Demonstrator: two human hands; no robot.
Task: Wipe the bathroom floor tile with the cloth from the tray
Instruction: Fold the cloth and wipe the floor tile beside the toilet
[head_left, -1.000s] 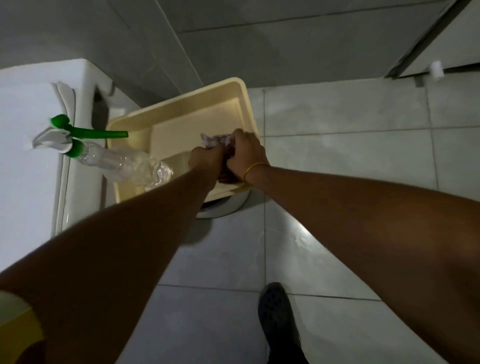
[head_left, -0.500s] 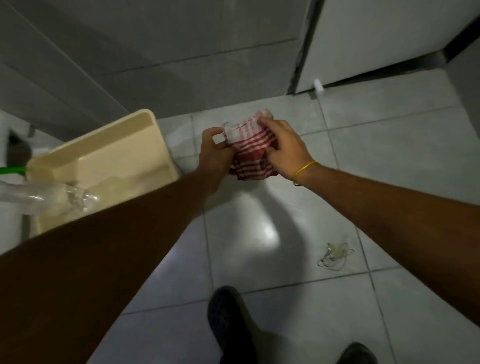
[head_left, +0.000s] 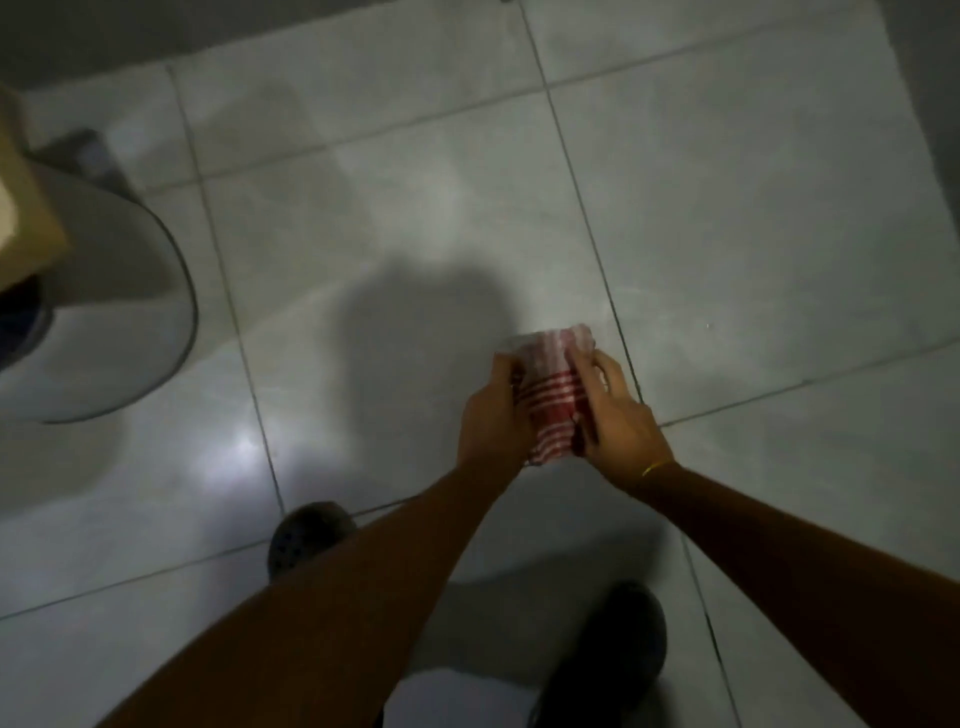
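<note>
The left hand (head_left: 493, 415) and the right hand (head_left: 618, 421) both hold the red and white striped cloth (head_left: 550, 395), bunched between them, above the floor. Under the grip lie pale grey floor tiles (head_left: 415, 218) with dark grout lines; the light is dim, with one bright glare to the lower left. Far left of the grip is a corner of the beige tray (head_left: 26, 208). Below the hands stand two dark shoes (head_left: 306, 535).

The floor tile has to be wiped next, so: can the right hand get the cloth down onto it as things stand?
Probably yes. Both the right hand and the left hand hold the cloth over bare floor tile; nothing lies beneath it.
</note>
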